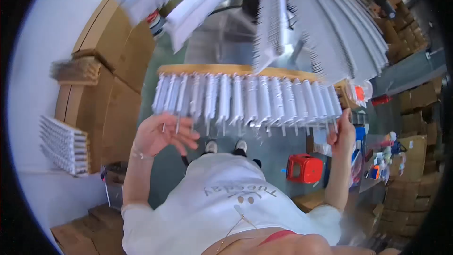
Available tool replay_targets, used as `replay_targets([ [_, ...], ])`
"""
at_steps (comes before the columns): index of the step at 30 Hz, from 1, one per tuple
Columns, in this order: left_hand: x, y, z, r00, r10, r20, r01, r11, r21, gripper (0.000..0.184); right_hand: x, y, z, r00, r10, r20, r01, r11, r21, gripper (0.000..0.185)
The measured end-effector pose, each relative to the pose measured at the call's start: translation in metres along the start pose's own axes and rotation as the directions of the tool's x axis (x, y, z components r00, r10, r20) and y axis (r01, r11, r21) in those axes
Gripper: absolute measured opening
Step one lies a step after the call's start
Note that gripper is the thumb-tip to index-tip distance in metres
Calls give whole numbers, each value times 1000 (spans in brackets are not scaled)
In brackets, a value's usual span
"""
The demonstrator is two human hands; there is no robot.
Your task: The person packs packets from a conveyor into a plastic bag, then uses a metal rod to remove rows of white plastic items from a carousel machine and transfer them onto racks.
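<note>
A long wooden strip (231, 69) spans the middle of the view, with a row of white wrapped pieces (250, 99) hanging from it and thin metal pins sticking out below. At the row's left end, my left hand (163, 134) has its fingers spread beside the lower tips. My right hand (342, 134) is closed around the pin at the right end. Larger white bristled pieces (330, 33) hang above the strip, and more white pieces (203, 7) hang at the upper left.
Cardboard boxes (125, 61) stand at the left, with another white spiked row (64, 146) beside them. A red stool (305, 168) is on the floor at the lower right. More boxes (413, 160) and small colourful items (389, 148) lie farther right.
</note>
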State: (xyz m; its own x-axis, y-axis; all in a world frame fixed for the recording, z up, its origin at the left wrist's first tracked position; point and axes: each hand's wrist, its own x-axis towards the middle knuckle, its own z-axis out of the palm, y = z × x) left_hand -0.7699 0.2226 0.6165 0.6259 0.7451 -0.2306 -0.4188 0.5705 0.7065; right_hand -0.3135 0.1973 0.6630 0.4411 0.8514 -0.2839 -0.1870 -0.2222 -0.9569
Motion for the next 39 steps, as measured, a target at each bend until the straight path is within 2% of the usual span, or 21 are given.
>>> replay_targets([
  [2, 12, -2, -10, 997, 15, -76, -9, 997, 77, 56, 19, -2, 12, 993, -31, -116, 18, 993, -116, 50],
  [3, 23, -4, -9, 986, 75, -151, -54, 989, 138, 54, 26, -7, 13, 997, 11, -72, -16, 998, -67, 50],
  [5, 24, 6, 0, 994, 63, -84, -54, 992, 110, 53, 43, -22, 9, 996, 33, 80, -37, 998, 49, 51],
  [7, 36, 15, 4, 999, 30, -27, -29, 999, 43, 52, 64, -24, 10, 1000, -11, 28, 11, 1000, 5, 48],
  [9, 44, 14, 10, 965, 182, -186, -157, 977, 141, 46, 73, -25, 7, 1000, -8, -18, 7, 998, -62, 46],
  [11, 49, 23, 22, 969, 184, -166, -174, 982, 72, 44, 84, -44, 11, 991, 37, 131, -46, 997, 63, 38],
  [12, 55, 26, 31, 970, 187, -156, -192, 981, -16, 42, 99, -47, 9, 992, 32, 121, -42, 996, 76, 38],
  [14, 62, 25, 26, 955, 240, -173, -229, 970, 83, 41, 121, -40, 6, 985, -99, 142, 108, 993, -56, 55],
  [16, 75, 35, 27, 913, 316, -257, -326, 945, 5, 39, 128, -48, 4, 975, -68, 210, 63, 998, 31, 55],
  [17, 77, 41, 33, 925, 295, -239, -302, 953, 11, 36, 132, -52, 5, 955, -39, 294, 12, 996, 93, 55],
  [18, 80, 42, 34, 932, 278, -231, -282, 959, 18, 36, 138, -51, 8, 960, -57, 273, 47, 998, 40, 55],
  [20, 83, 45, 32, 911, 352, -215, -300, 923, 239, 34, 144, -53, 13, 967, -34, 253, 19, 998, 60, 31],
  [21, 85, 47, 24, 924, 347, -158, -303, 920, 249, 34, 146, -56, 14, 968, -38, 249, 22, 998, 65, 31],
  [22, 85, 46, 22, 926, 344, -155, -300, 920, 252, 34, 146, -57, 14, 965, -34, 261, 20, 998, 57, 35],
  [25, 89, 47, 34, 851, 379, -362, -322, 923, 209, 32, 154, -58, 20, 961, -12, 276, -1, 999, 46, 44],
  [28, 96, 49, 29, 824, 450, -345, -375, 889, 263, 27, 165, -54, 22, 954, 16, 298, -16, 1000, -2, 56],
  [32, 98, 51, 22, 833, 360, -420, -307, 933, 191, 26, 170, -41, 17, 941, 86, 328, -73, 996, -50, 56],
  [34, 96, 45, 27, 827, 271, -493, -185, 959, 217, 26, 170, -32, 15, 940, 113, 321, -114, 993, -16, 56],
  [35, 97, 39, 20, 834, 247, -493, -187, 968, 169, 26, 165, -30, 17, 968, 70, 242, -53, 996, -77, 56],
  [37, 97, 24, 6, 828, 224, -515, -204, 974, 96, 25, 165, -22, 17, 978, -39, 205, 35, 999, 21, 57],
  [39, 101, 16, 16, 802, 213, -558, -174, 977, 124, 27, 189, -1, 7, 969, 4, 247, 1, 1000, -20, 12],
])
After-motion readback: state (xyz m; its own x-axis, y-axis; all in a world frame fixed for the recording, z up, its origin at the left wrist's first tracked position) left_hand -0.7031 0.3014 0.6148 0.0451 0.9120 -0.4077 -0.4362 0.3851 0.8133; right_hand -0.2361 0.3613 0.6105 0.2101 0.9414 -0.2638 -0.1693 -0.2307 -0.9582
